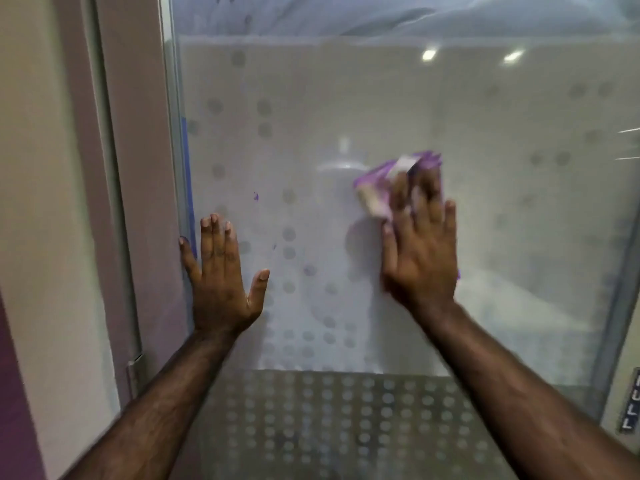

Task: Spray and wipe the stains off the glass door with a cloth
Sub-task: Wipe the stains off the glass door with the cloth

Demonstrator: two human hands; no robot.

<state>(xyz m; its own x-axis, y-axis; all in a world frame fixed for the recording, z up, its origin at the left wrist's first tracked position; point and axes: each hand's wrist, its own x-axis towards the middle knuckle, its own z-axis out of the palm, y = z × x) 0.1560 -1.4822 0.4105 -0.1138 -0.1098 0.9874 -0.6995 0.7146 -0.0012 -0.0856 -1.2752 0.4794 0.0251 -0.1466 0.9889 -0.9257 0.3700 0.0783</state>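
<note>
The glass door (502,140) fills the view, frosted with a pattern of grey dots. My right hand (420,247) presses a purple-stained white cloth (388,181) flat against the glass near the middle; the hand is motion-blurred. My left hand (220,268) lies open with fingers spread on the glass by the door's left edge. A small purple stain (255,196) sits on the glass above and right of my left hand, and a fainter purple smudge (309,270) lies between the hands. More dark marks (248,19) show at the top left. No spray bottle is in view.
The door frame and a beige wall (69,202) run down the left side. A metal frame edge (620,271) stands on the right, with a small dark label (630,407) beside it. The lower glass panel (332,427) shows denser dots.
</note>
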